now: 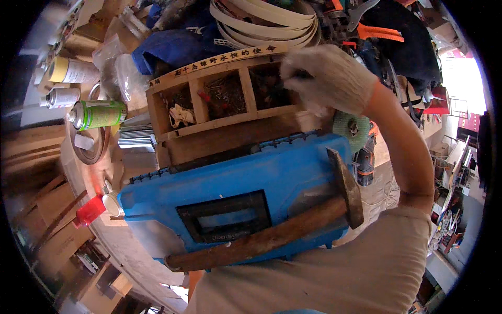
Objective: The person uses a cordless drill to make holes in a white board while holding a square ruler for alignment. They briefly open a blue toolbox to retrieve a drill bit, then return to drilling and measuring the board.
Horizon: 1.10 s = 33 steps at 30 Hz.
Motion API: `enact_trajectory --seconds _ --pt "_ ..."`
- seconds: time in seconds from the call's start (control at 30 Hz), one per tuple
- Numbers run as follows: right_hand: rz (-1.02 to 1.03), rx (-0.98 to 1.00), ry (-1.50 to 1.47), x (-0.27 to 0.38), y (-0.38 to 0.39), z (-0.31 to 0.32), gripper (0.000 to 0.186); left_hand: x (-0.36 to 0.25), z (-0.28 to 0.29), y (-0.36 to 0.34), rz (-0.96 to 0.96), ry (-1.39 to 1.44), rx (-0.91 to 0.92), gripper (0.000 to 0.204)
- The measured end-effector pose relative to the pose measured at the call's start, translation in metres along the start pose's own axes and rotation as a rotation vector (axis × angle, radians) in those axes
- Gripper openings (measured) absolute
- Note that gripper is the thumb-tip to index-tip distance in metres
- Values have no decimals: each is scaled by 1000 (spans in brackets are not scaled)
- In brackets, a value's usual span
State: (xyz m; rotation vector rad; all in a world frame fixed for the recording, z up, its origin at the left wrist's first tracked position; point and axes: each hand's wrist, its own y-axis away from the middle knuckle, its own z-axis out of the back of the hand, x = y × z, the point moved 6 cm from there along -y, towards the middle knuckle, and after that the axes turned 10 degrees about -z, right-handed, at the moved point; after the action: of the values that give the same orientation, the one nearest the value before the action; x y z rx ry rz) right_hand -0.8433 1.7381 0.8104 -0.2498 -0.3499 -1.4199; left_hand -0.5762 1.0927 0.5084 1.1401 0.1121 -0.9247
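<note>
My right hand, in a white knit glove, is over the right compartment of a wooden tray. Its fingers are curled and slightly blurred, and anything they hold is hidden. Small metal pieces like screws or nails fill the middle compartment, and a crumpled pale scrap lies in the left one. In front of the tray is a blue plastic case with a dark-framed window. A hammer with a worn wooden handle rests across the case, its metal head at the right. My left hand is out of view.
Behind the tray are coiled pale strips and blue cloth. A green spray can and other cans lie at the left, near a red object. Right of the tray are a green disc and an orange-handled tool.
</note>
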Motion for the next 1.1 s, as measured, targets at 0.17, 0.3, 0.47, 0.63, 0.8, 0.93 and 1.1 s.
enact_trajectory --seconds 0.17,0.3,0.47,0.63,0.8,0.93,1.1 --pt "27 -43 -23 3 26 22 11 -2 0 -3 -1 -13 3 19" --pt "13 -82 -9 0 25 24 9 -8 0 -6 -10 -27 10 20" --pt "-19 -102 -85 -3 14 12 12 -15 -1 -6 -29 -24 18 20" --pt "-69 -130 -36 26 -22 -5 22 -14 -1 3 -43 26 -24 20" --pt "208 -171 294 80 -45 -5 36 -6 -9 8 -21 87 -58 21" --pt "469 -111 203 133 -86 -72 23 0 -21 16 -16 126 -77 21" --pt "405 61 302 159 -122 -99 15 14 -34 28 22 170 -98 21"
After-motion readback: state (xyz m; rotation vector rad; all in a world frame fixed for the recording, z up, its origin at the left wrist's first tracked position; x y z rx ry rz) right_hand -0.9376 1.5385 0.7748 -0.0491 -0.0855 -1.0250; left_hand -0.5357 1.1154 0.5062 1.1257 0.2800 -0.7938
